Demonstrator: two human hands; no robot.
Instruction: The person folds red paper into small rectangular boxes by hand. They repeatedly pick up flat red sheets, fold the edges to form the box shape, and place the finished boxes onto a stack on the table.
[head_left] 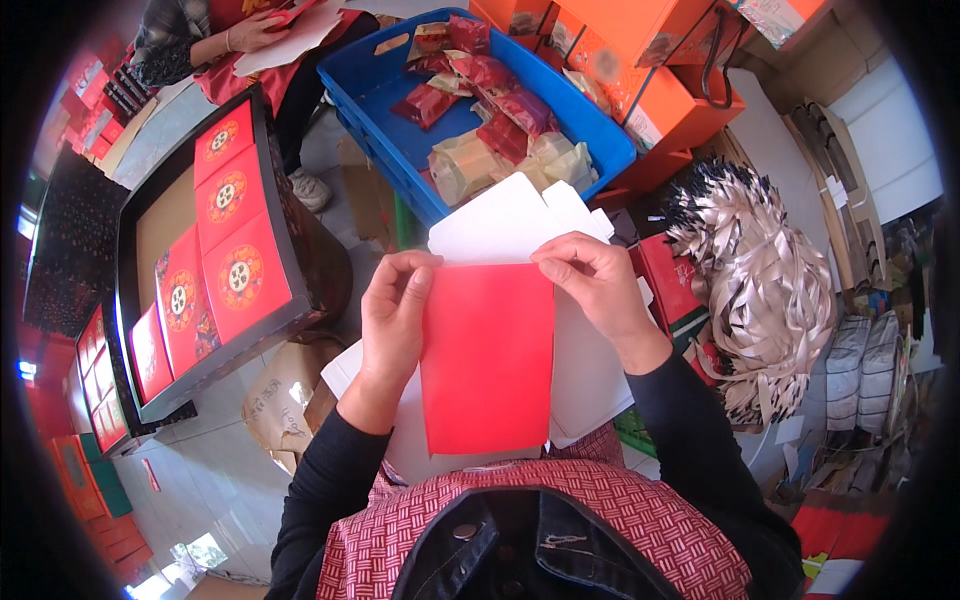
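Note:
A flat red rectangular piece of card (488,370) lies in front of me above my lap. My left hand (398,310) pinches its upper left corner between thumb and fingers. At the upper right corner, my right hand (600,290) grips the same card in a similar pinch. Under it are several white card blanks (500,222) with tabs, spread across my lap; the red card and my hands partly cover them. I cannot tell whether the red card is joined to the white blank at its top edge.
Beyond my hands stands a blue crate (375,130) with red and yellowish packets. A tray (165,215) of red patterned boxes is at left. Orange boxes (620,60) and beige ribbons (760,270) are at right. Another person's hand (258,32) holds card at far left.

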